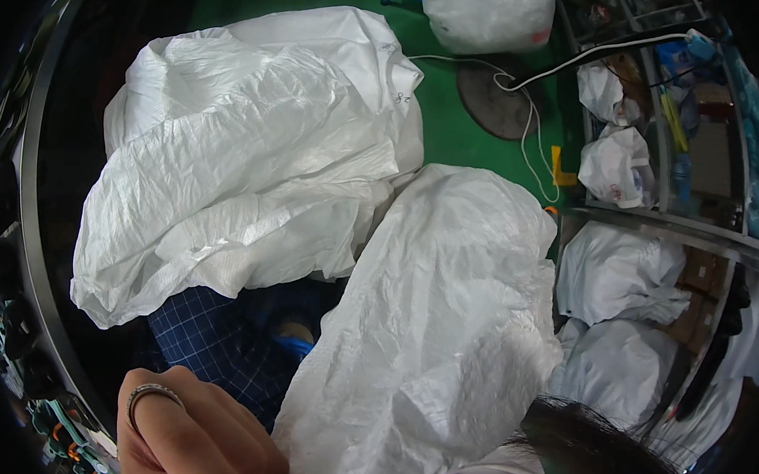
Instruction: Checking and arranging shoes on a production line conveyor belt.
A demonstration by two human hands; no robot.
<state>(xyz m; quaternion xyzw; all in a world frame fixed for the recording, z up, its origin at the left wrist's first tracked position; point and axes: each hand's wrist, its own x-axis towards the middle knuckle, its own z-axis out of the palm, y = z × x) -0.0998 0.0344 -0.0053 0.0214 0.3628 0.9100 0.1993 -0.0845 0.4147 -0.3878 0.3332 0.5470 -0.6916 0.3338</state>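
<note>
Head view: the left hand (198, 434), wearing a ring (155, 388), is at the lower left, its fingers curled inward; whether they grip anything I cannot tell, as the fingertips are hidden. The right hand is out of sight, so its state cannot be told. A crumpled white sack (444, 310) fills the middle, just beside the left hand, and a larger white sack (255, 142) lies beyond it to the left, above dark blue checked cloth (209, 331). Farther off, a dark round disc (488, 100) rests on the green floor (443, 124), near a bulging translucent bag (488, 18)
</note>
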